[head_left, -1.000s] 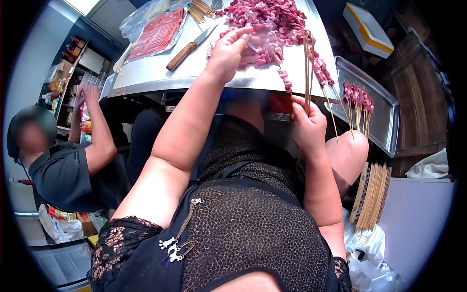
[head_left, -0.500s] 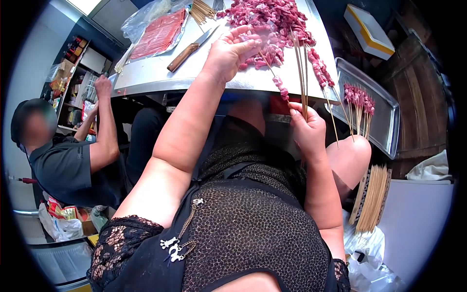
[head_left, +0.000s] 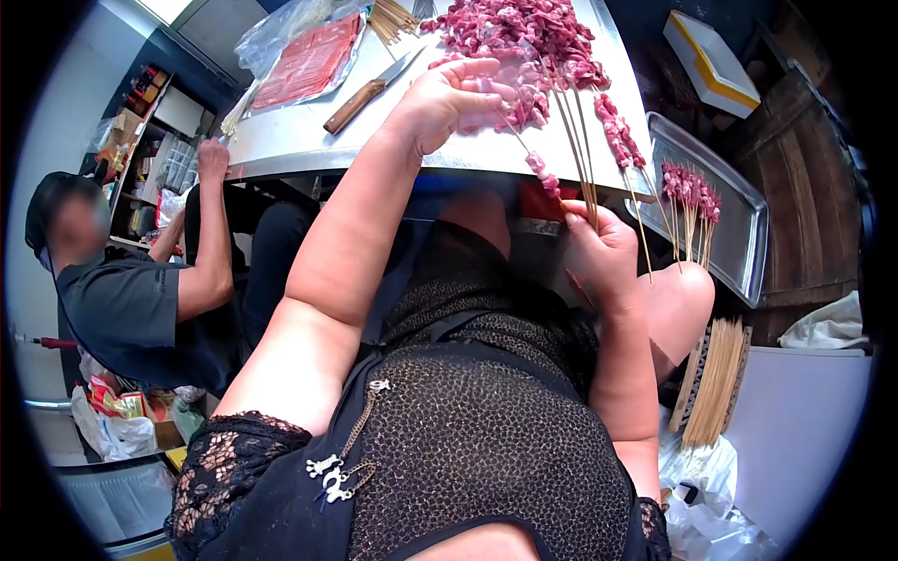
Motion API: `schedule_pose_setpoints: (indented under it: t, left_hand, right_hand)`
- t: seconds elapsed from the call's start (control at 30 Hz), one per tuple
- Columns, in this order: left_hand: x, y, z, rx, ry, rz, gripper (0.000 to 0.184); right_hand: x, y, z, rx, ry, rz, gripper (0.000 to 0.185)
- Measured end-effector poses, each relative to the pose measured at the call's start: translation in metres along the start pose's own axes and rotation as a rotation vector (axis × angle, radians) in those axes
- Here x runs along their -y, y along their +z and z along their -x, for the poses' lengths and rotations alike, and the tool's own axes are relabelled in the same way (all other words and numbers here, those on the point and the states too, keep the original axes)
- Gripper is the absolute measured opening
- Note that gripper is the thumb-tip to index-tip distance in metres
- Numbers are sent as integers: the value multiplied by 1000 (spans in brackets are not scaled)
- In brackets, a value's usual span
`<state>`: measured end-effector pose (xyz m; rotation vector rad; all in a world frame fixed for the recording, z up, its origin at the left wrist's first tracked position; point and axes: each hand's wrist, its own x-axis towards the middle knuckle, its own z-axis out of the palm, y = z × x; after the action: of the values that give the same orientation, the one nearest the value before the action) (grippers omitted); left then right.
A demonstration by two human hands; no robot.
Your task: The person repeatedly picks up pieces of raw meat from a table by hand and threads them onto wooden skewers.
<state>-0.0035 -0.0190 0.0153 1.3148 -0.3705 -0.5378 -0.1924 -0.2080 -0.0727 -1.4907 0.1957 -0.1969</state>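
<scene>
My right hand (head_left: pixel 603 245) is closed round several wooden skewers (head_left: pixel 582 159). One of them slants up to the left and carries a few meat pieces (head_left: pixel 543 175). Close to that skewer's tip is my left hand (head_left: pixel 449 101), its thumb and fingers bent round a piece of pale pink meat. Behind my hands a large heap of cut meat (head_left: pixel 524 37) covers the back of the white table. Loaded skewers (head_left: pixel 617 131) lie at the table's right edge, their bare ends sticking out over it.
A knife (head_left: pixel 365 97) and a bag of sliced meat (head_left: pixel 309 61) lie on the table (head_left: pixel 309 145). At the right, a metal tray (head_left: pixel 739 252) holds loaded skewers (head_left: pixel 690 192); below are bundled bare skewers (head_left: pixel 718 383). Another person (head_left: pixel 122 290) sits at the left.
My left hand has come back from the skewer's tip area slightly, fingers now more spread. The skewers in my right hand have tilted left. The other person's arms have lowered.
</scene>
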Motion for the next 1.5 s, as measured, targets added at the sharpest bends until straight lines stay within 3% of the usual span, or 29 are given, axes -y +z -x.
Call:
schedule_pose_setpoints:
  t: [0.23,0.3,0.33,0.37,0.47,0.6,0.7,1.13,1.23,1.27,1.5]
  left_hand:
    - [1,10,3,-6,49,53,63]
    - [-2,12,9,-147,-41,73,55]
    - [2,13,10,-225,14,11,40]
    - [3,8,10,-226,13,11,40]
    - [-1,3,13,-109,-216,-145,43]
    - [8,8,7,-33,-107,161,39]
    - [10,8,3,-35,21,132,32]
    - [10,35,18,-167,66,216,29]
    - [11,36,19,-128,72,283,22]
    - [13,34,18,-104,61,311,30]
    - [17,36,23,-46,48,232,28]
  right_hand:
    - [-8,14,-7,-86,-62,-187,18]
    - [-9,12,-8,-127,-61,-210,18]
    - [-8,12,-8,-134,-77,-227,18]
    - [-9,11,-8,-134,-75,-228,18]
    - [-11,11,-8,-122,-61,-216,19]
    - [-11,14,-3,-88,-64,-170,18]
    - [-9,15,-2,-92,-74,-125,18]
    - [-10,30,4,-131,-162,-4,17]
    - [-10,34,5,-131,-183,46,18]
    - [-10,35,5,-132,-180,30,18]
    - [-5,32,6,-102,-149,-37,19]
